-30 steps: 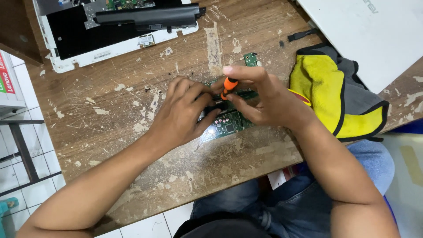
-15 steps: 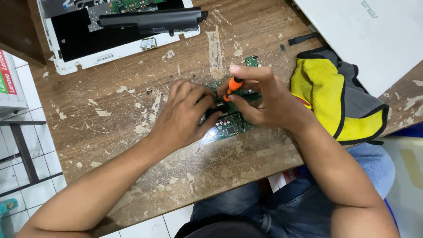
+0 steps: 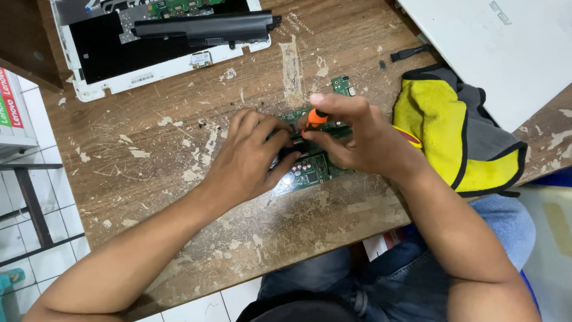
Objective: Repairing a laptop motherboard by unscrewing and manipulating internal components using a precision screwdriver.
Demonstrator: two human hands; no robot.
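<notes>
The right hand's fingers [image 3: 333, 107] pinch the orange handle of a small screwdriver [image 3: 314, 119], its tip pointing down at a green circuit board [image 3: 313, 170]. The right hand [image 3: 357, 137] curls over the board's upper edge. The fingers of the left hand [image 3: 250, 158] press flat on the board's left part, holding it against the worn wooden table [image 3: 149, 155]. Just right of the hands lies a yellow and grey cloth [image 3: 453, 131]. A small green board piece [image 3: 342, 85] sits just above them. Further up, an opened white laptop base [image 3: 161, 36] lies with a black battery [image 3: 202, 28] across it, and a white laptop lid [image 3: 500, 53] fills the top right corner.
</notes>
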